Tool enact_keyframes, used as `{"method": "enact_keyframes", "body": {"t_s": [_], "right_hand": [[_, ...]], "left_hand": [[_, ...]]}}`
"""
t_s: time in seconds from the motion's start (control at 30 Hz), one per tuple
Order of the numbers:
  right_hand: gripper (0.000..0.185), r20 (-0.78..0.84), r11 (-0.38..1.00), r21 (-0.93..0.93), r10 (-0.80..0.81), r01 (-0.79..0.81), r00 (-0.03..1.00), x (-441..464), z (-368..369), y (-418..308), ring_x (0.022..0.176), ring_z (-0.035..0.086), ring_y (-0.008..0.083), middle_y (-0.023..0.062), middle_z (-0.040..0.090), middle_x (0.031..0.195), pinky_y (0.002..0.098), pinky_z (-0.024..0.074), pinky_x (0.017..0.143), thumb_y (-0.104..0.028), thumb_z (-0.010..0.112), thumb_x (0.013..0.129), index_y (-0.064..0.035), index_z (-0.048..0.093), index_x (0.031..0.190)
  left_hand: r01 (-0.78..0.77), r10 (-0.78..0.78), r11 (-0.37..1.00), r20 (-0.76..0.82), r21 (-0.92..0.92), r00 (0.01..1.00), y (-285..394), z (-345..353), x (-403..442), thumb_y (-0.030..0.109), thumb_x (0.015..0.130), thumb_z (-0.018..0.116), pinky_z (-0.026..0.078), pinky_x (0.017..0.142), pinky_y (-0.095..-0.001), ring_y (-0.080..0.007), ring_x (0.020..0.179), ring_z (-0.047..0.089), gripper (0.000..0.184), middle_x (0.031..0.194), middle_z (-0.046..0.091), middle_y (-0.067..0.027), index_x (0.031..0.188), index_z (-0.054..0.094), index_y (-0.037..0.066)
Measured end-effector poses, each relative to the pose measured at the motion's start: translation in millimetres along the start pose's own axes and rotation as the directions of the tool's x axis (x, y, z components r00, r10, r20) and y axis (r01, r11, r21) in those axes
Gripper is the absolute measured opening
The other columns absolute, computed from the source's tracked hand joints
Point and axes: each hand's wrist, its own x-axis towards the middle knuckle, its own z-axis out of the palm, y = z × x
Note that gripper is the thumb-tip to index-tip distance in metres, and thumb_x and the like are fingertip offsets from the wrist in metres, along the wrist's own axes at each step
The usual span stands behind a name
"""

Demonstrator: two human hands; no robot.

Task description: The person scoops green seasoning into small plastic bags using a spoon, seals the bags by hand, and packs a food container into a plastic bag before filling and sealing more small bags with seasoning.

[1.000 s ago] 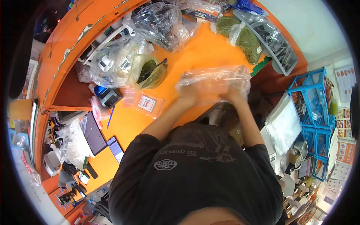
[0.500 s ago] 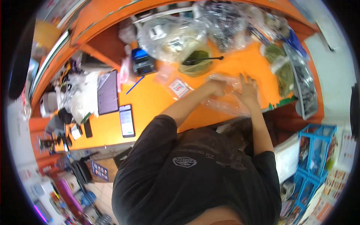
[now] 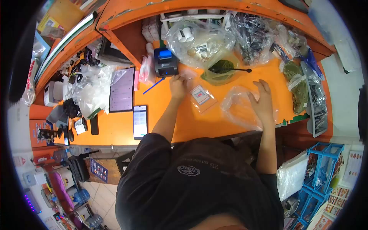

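Note:
My left hand [image 3: 177, 88] is beside the black label printer [image 3: 166, 65], its fingers bent and close together at the edge of some thin clear plastic [image 3: 188, 73]. What they pinch, if anything, is too small to make out. My right hand [image 3: 263, 100] is open, thumb and fingers spread, at the right side of a large clear plastic bag [image 3: 239, 109] lying crumpled on the orange table [image 3: 207, 124]. Between my hands lies a small clear packet with a printed card [image 3: 201, 96]. Behind it stands an olive-green bag [image 3: 220, 76] with a dark-handled tool [image 3: 239, 69] sticking out.
A phone [image 3: 140, 122], a tablet [image 3: 122, 92] and a blue stick [image 3: 153, 86] lie to the left. Full plastic bags [image 3: 199, 38] crowd the back under the orange shelf. At the right are a green bundle [image 3: 295, 88], a grey tray [image 3: 316, 107] and blue racks [image 3: 322, 168].
My left hand has moved left from the large clear bag to beside the printer. My right hand has stayed by the bag, fingers still spread. The view has shifted slightly.

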Motion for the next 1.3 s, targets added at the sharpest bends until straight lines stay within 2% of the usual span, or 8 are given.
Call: {"method": "enact_keyframes", "body": {"t_s": [0.17,0.5,0.67,0.8,0.9,0.93,1.07,1.3], "right_hand": [[0.021,0.121,0.852,0.511,0.063,-0.117,0.991,-5,29,-35,0.088,0.064,0.0269,0.0163,0.065,0.096,0.0337,0.0494,0.076,-0.008,0.064,0.081,0.0008,0.064,0.099],[0.026,0.448,0.303,0.838,0.095,-0.454,0.889,-9,141,-73,0.080,0.061,0.0099,0.0058,0.066,0.084,0.0257,0.0488,0.072,-0.016,0.069,0.084,-0.0002,0.065,0.104],[0.012,0.346,0.500,0.790,0.117,-0.356,0.931,-9,153,-64,0.072,0.059,0.0072,0.0025,0.065,0.078,0.0231,0.0481,0.064,-0.010,0.066,0.086,0.0013,0.065,0.090],[0.006,0.402,0.466,0.768,0.182,-0.439,0.897,-2,133,-74,0.063,0.059,0.0077,0.0017,0.063,0.070,0.0230,0.0481,0.059,-0.003,0.062,0.087,0.0016,0.064,0.083],[0.004,0.432,0.585,0.702,0.103,-0.406,0.896,-7,132,-76,0.057,0.059,0.0095,0.0031,0.063,0.066,0.0230,0.0464,0.052,0.002,0.060,0.083,0.0015,0.063,0.081],[0.005,0.186,0.801,0.595,-0.063,-0.061,0.981,-6,127,-80,0.054,0.061,0.0109,0.0055,0.064,0.066,0.0238,0.0476,0.048,0.004,0.058,0.079,0.0022,0.062,0.080],[0.004,0.554,0.475,0.715,0.061,-0.513,0.830,-10,135,-77,0.048,0.062,0.0154,0.0097,0.063,0.061,0.0266,0.0482,0.042,-0.002,0.062,0.079,0.0022,0.063,0.077],[0.005,0.598,0.381,0.750,-0.038,-0.541,0.801,-5,125,-67,0.051,0.061,0.0133,0.0094,0.062,0.063,0.0260,0.0502,0.048,0.000,0.059,0.083,0.0033,0.060,0.080]], "left_hand": [[-0.149,0.131,0.988,-0.267,-0.047,0.955,29,-40,-3,0.006,0.077,0.067,0.038,0.087,-0.0393,-0.0263,0.105,0.060,0.008,0.096,0.070,-0.0070,0.084,0.070,0.008],[0.084,-0.158,0.902,-0.143,-0.424,0.977,94,-99,-20,0.012,0.079,0.071,0.040,0.090,-0.0395,-0.0302,0.102,0.062,0.009,0.093,0.068,-0.0165,0.082,0.067,0.005],[0.195,-0.294,0.717,-0.036,-0.669,0.955,94,-100,-25,0.010,0.075,0.073,0.040,0.089,-0.0401,-0.0319,0.095,0.061,0.013,0.088,0.065,-0.0159,0.077,0.062,0.003],[-0.034,-0.024,0.984,-0.323,-0.174,0.946,112,-108,-13,0.014,0.077,0.074,0.045,0.066,-0.0361,-0.0242,0.068,0.056,0.019,0.078,0.059,-0.0138,0.083,0.062,0.001],[0.189,-0.131,0.862,0.153,-0.471,0.980,123,-116,-19,0.022,0.079,0.074,0.042,0.053,-0.0302,-0.0180,0.060,0.054,0.026,0.073,0.060,-0.0115,0.081,0.064,-0.002],[0.259,-0.115,0.851,0.320,-0.457,0.941,125,-116,-19,0.027,0.083,0.072,0.041,0.048,-0.0276,-0.0135,0.052,0.052,0.032,0.065,0.061,-0.0085,0.078,0.066,-0.004],[0.591,-0.082,0.622,0.708,-0.514,0.702,103,-99,-20,0.032,0.095,0.057,0.047,0.054,-0.0249,-0.0100,0.059,0.058,0.036,0.069,0.065,-0.0051,0.081,0.071,0.002],[0.609,0.194,0.453,0.739,-0.651,0.645,88,-107,-7,0.024,0.097,0.054,0.050,0.062,-0.0249,-0.0117,0.063,0.061,0.028,0.074,0.066,-0.0054,0.088,0.067,0.000]]}}
